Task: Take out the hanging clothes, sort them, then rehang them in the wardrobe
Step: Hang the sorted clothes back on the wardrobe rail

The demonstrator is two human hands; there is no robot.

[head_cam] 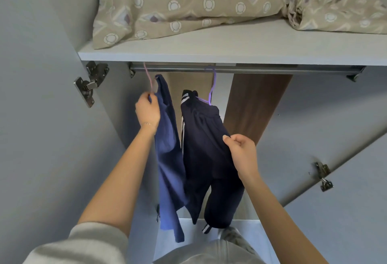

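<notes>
Left hand (147, 111) grips pink hanger (149, 79) of blue top (167, 138); right hand (240, 150) pinches navy white-striped trousers (201, 148).

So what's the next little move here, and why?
Probably lift the pink hanger off the rail: the left hand grips it beneath its hook, with the blue top on it, while the right hand only pinches the striped trousers.

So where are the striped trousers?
Centre of the head view, the striped trousers hang on the rail by a purple hanger, right of the blue garment, the right hand pinching them.
</notes>
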